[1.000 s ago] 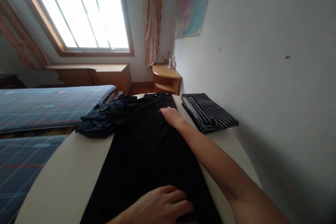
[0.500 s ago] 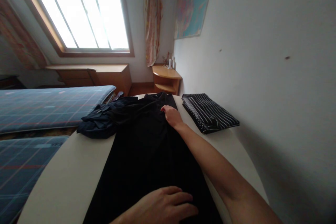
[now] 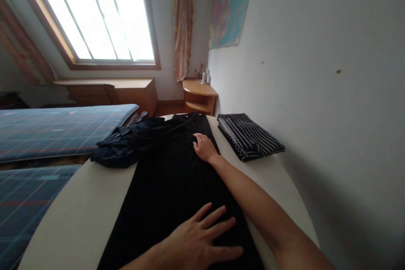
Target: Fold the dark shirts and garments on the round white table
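Observation:
A long black garment [image 3: 164,190] lies spread over the round white table [image 3: 79,206], its collar-like end at the far side. Low in the view, my left hand [image 3: 202,236] rests over the near part of the cloth with its fingers spread. My right hand [image 3: 205,147] reaches to the upper right part of the garment, palm down, fingers loosely stretched on the fabric. Neither hand grips anything visible. Against the garment's upper left side lies a crumpled dark blue piece of clothing [image 3: 118,147]. The garment's near end runs out of view.
A folded black-and-white striped cloth [image 3: 251,137] sits on the table's right side, close to the wall [image 3: 332,135]. Mattresses with a blue checked cover [image 3: 63,130] stand to the left. Beyond the table are a desk [image 3: 133,86] and a small corner shelf [image 3: 201,88].
My left hand has moved slightly up and its fingers have spread. My right hand has drawn a little nearer, and its curled fingers have straightened on the cloth.

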The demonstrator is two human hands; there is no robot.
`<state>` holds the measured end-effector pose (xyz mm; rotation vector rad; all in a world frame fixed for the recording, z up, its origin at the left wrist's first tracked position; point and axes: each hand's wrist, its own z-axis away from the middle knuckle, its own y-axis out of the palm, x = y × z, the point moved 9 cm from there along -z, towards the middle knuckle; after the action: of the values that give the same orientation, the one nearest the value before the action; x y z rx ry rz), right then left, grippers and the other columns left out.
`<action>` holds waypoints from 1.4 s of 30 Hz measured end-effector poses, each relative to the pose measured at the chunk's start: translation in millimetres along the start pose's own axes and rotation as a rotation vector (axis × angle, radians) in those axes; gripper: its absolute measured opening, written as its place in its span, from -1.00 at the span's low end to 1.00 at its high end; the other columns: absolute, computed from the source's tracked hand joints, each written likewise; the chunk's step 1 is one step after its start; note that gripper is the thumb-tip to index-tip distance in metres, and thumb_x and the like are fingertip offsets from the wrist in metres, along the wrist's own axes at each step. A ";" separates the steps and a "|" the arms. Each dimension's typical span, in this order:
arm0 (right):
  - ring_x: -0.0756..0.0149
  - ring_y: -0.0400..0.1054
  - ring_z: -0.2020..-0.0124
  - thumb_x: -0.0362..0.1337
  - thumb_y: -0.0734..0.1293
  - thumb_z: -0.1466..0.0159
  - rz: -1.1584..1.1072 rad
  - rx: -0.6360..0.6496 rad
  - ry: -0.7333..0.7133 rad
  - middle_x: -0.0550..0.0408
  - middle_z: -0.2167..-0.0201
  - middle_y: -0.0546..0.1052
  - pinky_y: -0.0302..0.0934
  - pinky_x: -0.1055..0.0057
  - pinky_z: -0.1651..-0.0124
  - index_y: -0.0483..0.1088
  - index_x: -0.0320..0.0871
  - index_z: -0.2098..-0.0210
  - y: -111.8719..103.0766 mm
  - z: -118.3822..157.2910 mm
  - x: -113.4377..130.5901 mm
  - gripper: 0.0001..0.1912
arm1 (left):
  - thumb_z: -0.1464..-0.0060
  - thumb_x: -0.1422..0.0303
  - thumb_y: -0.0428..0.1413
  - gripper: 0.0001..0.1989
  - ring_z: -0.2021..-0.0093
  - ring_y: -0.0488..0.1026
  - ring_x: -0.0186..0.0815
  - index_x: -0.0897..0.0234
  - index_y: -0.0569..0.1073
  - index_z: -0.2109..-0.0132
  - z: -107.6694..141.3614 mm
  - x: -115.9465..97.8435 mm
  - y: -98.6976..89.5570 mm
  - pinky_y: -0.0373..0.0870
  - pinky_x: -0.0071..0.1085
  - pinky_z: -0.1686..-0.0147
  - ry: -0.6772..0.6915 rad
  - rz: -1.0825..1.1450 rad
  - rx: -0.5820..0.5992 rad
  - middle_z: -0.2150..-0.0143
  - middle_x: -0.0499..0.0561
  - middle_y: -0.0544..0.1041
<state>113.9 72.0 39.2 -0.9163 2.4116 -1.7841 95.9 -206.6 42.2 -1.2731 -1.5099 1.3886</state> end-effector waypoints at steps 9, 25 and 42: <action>0.18 0.09 -0.34 -0.21 0.15 -0.41 -0.001 0.028 -0.031 -0.09 -0.34 0.27 -0.07 0.29 -0.37 0.24 -0.28 -0.29 -5.6 18.5 -1.4 -0.48 | -0.38 0.18 -0.02 -0.40 -0.34 0.25 0.03 -0.05 -0.01 -0.46 -17.5 -23.6 29.9 0.26 0.00 -0.23 0.008 -0.299 -0.130 -0.43 0.15 0.17; 0.07 -0.36 -0.49 0.05 -0.04 -0.43 0.102 0.223 0.155 0.01 -0.48 -0.06 -0.43 0.11 -0.45 -0.01 -0.24 -0.44 5.3 33.0 -21.6 -0.27 | -0.34 0.13 0.04 -0.39 -0.32 0.27 0.06 -0.08 0.04 -0.44 -12.5 -31.3 29.3 0.25 0.02 -0.22 -0.034 -0.405 -0.213 -0.42 0.11 0.21; 0.10 -0.28 -0.49 -0.08 -0.02 -0.46 0.101 0.237 0.101 0.08 -0.48 -0.02 -0.30 0.06 -0.44 0.03 -0.08 -0.44 -19.4 82.3 -36.8 -0.40 | -0.37 0.07 -0.06 -0.49 -0.41 0.13 -0.01 -0.02 0.18 -0.39 -26.7 -42.9 23.0 0.31 -0.12 -0.23 0.042 -0.141 -0.046 -0.46 0.04 0.12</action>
<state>180.7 13.2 15.1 -0.6840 2.1907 -2.0660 136.9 -241.8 29.1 -1.1917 -1.5796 1.2365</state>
